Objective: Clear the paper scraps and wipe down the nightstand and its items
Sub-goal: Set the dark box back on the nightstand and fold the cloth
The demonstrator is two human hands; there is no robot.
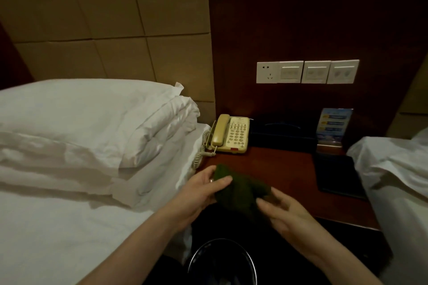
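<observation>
I hold a dark green cloth (240, 192) bunched between both hands, just over the near left corner of the nightstand (278, 169); whether it touches the wood I cannot tell. My left hand (203, 190) pinches its upper left end with thumb over the top, and my right hand (282, 210) grips the lower right end, fingers curled around the fabric. The middle of the reddish-brown top lies bare between my hands and the items along the back. At the back left a cream telephone (231, 134) sits close to the left edge, its coiled cord (201, 148) hanging down against the white bed (69, 227) that presses right up to that side. Beside the phone stands a dark tissue box (282, 136), then an upright blue card in a clear stand (333, 125); its lines of writing are too blurred to read. A black folder (338, 176) lies flat by the right edge, near a second bed's white sheet (393, 169) that crowds that side. Below the front edge, between my forearms, a round black bin (222, 264) with a shiny rim stands on the floor. On the wood panel above, a white socket and three switch plates (308, 71) sit in a row; their markings are unreadable.
</observation>
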